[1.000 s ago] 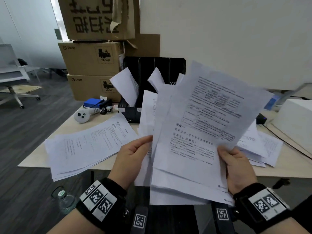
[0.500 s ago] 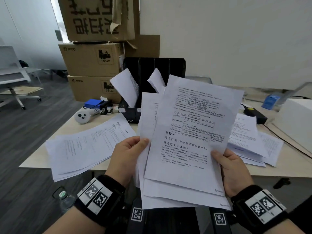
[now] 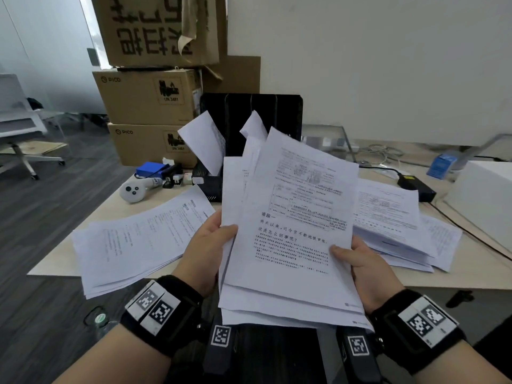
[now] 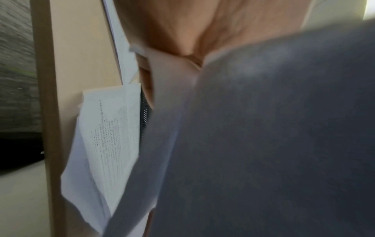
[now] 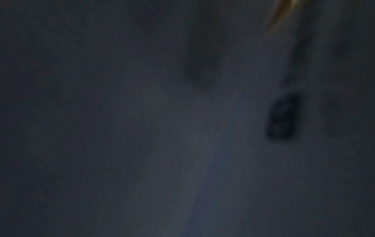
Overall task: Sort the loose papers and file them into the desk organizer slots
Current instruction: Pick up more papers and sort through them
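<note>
White papers (image 3: 291, 245) with black print, black organizer (image 3: 285, 112), brown boxes (image 3: 146, 98), pale wood desk (image 3: 55, 261)

The right wrist view is dark and blurred throughout; nothing in it can be identified. In the left wrist view, a blurred grey sheet (image 4: 274, 144) fills most of the picture and hides the fingers. In the head view, the held stack of papers (image 3: 293, 245) covers the fingers of both the left hand (image 3: 206, 253) and the right hand (image 3: 365, 268), and the lower part of the black organizer (image 3: 250, 117). Small print on the desk piles is unreadable. The top cardboard box (image 3: 155, 29) is cut off by the upper edge.
</note>
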The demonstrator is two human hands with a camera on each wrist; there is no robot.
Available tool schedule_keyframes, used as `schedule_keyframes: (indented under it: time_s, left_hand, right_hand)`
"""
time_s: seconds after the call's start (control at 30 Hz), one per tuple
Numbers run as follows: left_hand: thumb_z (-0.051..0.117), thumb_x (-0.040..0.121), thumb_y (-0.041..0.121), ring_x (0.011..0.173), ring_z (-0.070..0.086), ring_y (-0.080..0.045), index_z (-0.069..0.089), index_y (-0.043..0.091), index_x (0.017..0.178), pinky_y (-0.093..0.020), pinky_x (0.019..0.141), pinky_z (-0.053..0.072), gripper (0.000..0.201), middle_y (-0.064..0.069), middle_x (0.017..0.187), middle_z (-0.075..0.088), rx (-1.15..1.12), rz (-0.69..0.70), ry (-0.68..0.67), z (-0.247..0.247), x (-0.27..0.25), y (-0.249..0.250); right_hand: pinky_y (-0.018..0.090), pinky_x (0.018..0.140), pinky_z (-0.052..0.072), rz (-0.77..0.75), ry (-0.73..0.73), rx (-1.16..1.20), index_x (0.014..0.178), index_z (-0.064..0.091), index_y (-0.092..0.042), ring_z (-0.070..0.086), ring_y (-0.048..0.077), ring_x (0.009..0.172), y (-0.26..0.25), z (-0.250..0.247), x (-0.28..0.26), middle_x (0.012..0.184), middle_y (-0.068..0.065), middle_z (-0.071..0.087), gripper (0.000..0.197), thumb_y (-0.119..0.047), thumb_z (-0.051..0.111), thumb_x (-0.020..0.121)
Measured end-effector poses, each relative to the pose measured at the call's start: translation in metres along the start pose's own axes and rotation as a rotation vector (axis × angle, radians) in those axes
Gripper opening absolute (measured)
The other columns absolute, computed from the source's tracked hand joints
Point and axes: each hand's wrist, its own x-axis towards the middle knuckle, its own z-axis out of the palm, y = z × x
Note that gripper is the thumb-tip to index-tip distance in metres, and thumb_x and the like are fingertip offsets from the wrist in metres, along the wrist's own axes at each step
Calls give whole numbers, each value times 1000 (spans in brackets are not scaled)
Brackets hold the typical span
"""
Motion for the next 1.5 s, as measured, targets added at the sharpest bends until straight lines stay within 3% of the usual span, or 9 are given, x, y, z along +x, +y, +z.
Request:
schedule_keyframes:
  time_s: [0.1, 0.27, 0.43, 0.57, 0.83, 1.03, 1.17, 1.3, 1.5]
  left_hand:
    - [49, 104, 8, 90, 78, -20, 70, 11, 110, -37, 80, 57, 22, -7, 105, 80, 62, -83, 64, -7, 5, -7]
    - [62, 97, 4, 102, 75, -33, 69, 9, 118, -53, 99, 55, 23, -9, 112, 78, 289, -224, -37, -23, 6, -26]
    - [64, 89, -6, 97, 77, -30, 67, 12, 117, -51, 93, 58, 34, -5, 107, 80, 381, -254, -17, -29, 6, -30]
    - [70, 69, 14, 99, 76, -26, 66, 19, 118, -51, 93, 58, 49, 1, 107, 79, 438, -222, 31, -31, 9, -32]
    - [67, 88, 10, 100, 75, -19, 75, 15, 111, -36, 93, 58, 25, 4, 104, 80, 588, -279, 5, -33, 10, -34]
    - [66, 89, 5, 84, 76, -12, 70, 28, 111, -29, 77, 60, 32, 8, 98, 79, 672, -168, 13, -26, 7, -20]
    - [63, 94, 0, 82, 78, -14, 67, 24, 118, -28, 72, 61, 34, 7, 93, 80, 668, -82, -50, -19, 8, 12]
    - [62, 96, 4, 79, 77, -9, 66, 35, 115, -22, 65, 59, 37, 15, 89, 79, 786, 34, -167, -3, 15, 62]
    - [60, 97, 21, 98, 68, -2, 66, 36, 117, -27, 85, 53, 26, 18, 105, 73, 1217, 292, -265, 18, 30, 127]
  right_hand:
    - [56, 96, 53, 28, 35, -92, 126, 63, -10, 72, 40, 105, 2, 2, 8, 117, 16, 75, 35, 6, 49, 99]
    - [52, 94, 56, 27, 103, -275, 122, 65, -4, 74, 37, 100, 20, 3, 19, 111, 14, 77, 30, 8, 55, 96]
    - [53, 95, 56, 53, 91, -389, 122, 66, -5, 74, 35, 100, 26, 1, 23, 111, 11, 77, 27, 2, 57, 98]
    - [53, 97, 56, 44, 108, -467, 117, 70, -14, 75, 30, 100, 22, 0, 22, 109, 6, 78, 23, -5, 57, 99]
    - [51, 103, 52, 66, 53, -562, 112, 76, -22, 75, 27, 102, 19, 6, 15, 110, 1, 78, 23, -14, 63, 95]
    - [18, 78, 50, 59, 80, -634, 116, 60, -29, 71, -5, 85, 11, 14, 13, 96, -19, 74, 22, -14, 60, 100]
    - [44, 98, 51, -67, 196, -765, 150, 41, -31, 59, 18, 117, -6, 15, 13, 139, -6, 54, 58, -30, 65, 97]
    - [36, 87, 48, -228, 271, -710, 147, 45, -31, 57, 16, 113, -38, 19, 22, 139, -4, 50, 59, -27, 70, 93]
    - [23, 91, 45, -456, 297, -650, 150, 40, -25, 49, 11, 121, -85, 26, 30, 140, -5, 46, 81, -11, 81, 82]
